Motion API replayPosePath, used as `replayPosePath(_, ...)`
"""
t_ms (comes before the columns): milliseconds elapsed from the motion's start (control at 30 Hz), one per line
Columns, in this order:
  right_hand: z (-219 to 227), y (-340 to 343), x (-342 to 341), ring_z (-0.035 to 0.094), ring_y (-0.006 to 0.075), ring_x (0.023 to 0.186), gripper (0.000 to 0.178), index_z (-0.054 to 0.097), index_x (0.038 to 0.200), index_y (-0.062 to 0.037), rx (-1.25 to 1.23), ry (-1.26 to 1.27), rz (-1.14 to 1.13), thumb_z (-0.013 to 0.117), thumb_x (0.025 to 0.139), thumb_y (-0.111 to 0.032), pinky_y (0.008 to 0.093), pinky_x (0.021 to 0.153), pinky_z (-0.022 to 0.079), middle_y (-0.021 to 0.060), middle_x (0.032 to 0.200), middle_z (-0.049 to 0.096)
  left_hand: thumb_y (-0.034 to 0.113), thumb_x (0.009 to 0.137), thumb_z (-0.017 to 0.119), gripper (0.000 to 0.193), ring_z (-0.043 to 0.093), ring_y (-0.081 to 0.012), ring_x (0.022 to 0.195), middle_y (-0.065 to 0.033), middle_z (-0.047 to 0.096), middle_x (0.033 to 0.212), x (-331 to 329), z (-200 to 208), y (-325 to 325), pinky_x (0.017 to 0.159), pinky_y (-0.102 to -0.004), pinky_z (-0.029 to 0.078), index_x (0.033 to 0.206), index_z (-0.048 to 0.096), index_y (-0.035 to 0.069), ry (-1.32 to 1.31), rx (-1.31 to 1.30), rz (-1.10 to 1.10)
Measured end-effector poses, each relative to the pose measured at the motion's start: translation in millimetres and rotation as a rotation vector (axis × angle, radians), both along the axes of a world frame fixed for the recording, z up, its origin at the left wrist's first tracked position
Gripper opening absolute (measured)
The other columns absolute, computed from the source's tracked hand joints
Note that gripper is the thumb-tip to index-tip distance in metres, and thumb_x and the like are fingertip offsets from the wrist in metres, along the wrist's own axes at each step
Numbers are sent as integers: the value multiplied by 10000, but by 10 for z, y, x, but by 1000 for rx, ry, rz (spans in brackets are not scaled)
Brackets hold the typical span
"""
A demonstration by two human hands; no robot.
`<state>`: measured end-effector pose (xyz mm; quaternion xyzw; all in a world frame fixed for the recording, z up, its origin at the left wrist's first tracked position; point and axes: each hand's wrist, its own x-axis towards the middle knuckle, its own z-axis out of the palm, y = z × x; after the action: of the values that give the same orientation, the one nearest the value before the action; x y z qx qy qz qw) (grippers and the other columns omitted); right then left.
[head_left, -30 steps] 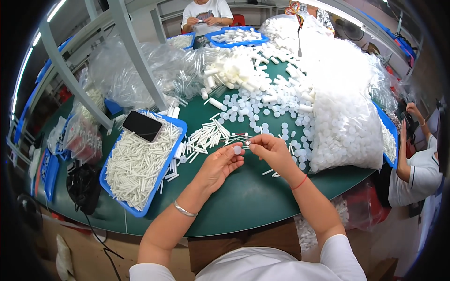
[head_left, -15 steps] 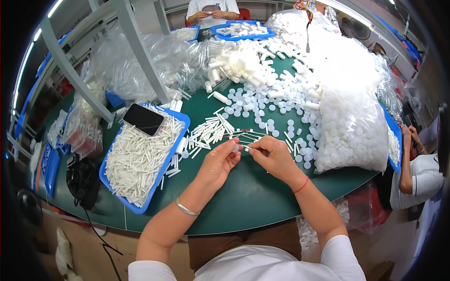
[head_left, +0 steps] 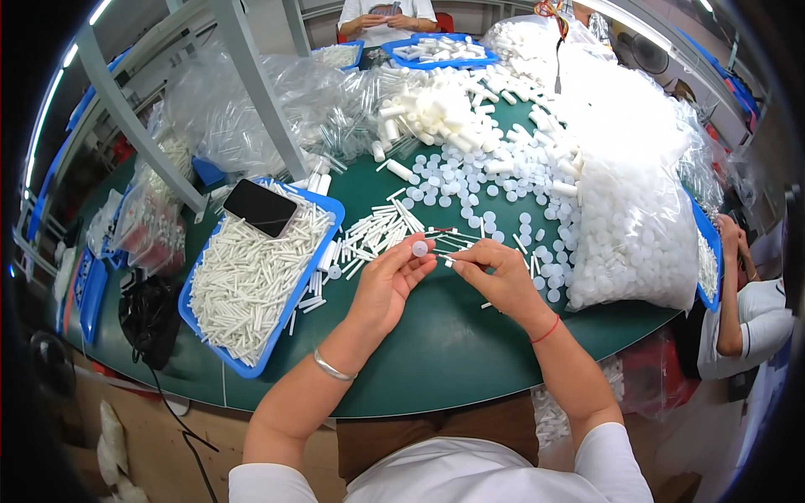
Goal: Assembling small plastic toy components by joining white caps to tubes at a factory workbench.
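Observation:
Between the thumb and fingers of my left hand (head_left: 384, 289) is a round translucent white cap (head_left: 420, 249), its flat face turned up. My right hand (head_left: 503, 281) pinches a small white connector (head_left: 449, 261) by its end, a short gap from the cap. Thin wires with white ends (head_left: 442, 230) lie just beyond my fingertips. Past them, loose white caps (head_left: 470, 184) are scattered, and a pile of thin white sticks (head_left: 381, 226) lies beyond my left hand.
A blue tray (head_left: 333, 230) of white sticks stands at left, a phone (head_left: 260, 207) on top. A big clear bag of caps (head_left: 629, 243) fills the right. White cylinders (head_left: 428, 113) are heaped at the back. A grey metal post (head_left: 260, 92) rises at left. Other people sit across and at right.
My hands have drawn slightly apart. The cap in my left fingers now shows its round face, and the connector in my right fingers sits away from it.

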<state>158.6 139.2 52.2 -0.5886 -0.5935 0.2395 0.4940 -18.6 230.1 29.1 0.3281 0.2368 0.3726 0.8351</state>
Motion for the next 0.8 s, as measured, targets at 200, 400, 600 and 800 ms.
replayPosePath(200,-45,24,32,498,110,597,146,710,929,0,23,-7,-35,681,804,-70,256,555,402,41,671,542,120,960,525,350,612,-177,998,-159,595,1187,14,41,-34,912,-289,517,1256,502,-66,37,78,-43)
replayPosePath(400,-82,34,52,495,113,597,143,713,923,-4,6,-25,-45,679,800,-70,254,555,400,40,664,529,119,934,584,354,627,-187,996,-150,611,1166,31,35,-40,906,-284,522,1238,527,-52,69,76,-28)
replayPosePath(600,-107,38,77,506,120,583,137,722,914,-25,42,-59,-52,680,793,-74,262,544,411,48,671,537,138,915,623,348,631,-173,964,-131,628,1134,34,24,-38,875,-277,527,1208,559,-39,162,141,-17)
replayPosePath(800,-119,35,71,530,140,583,134,730,900,-39,98,-140,-63,681,778,-69,270,543,432,58,687,554,143,901,646,336,621,-135,873,-93,644,1067,23,-50,-23,819,-253,524,1185,578,-24,258,173,-19)
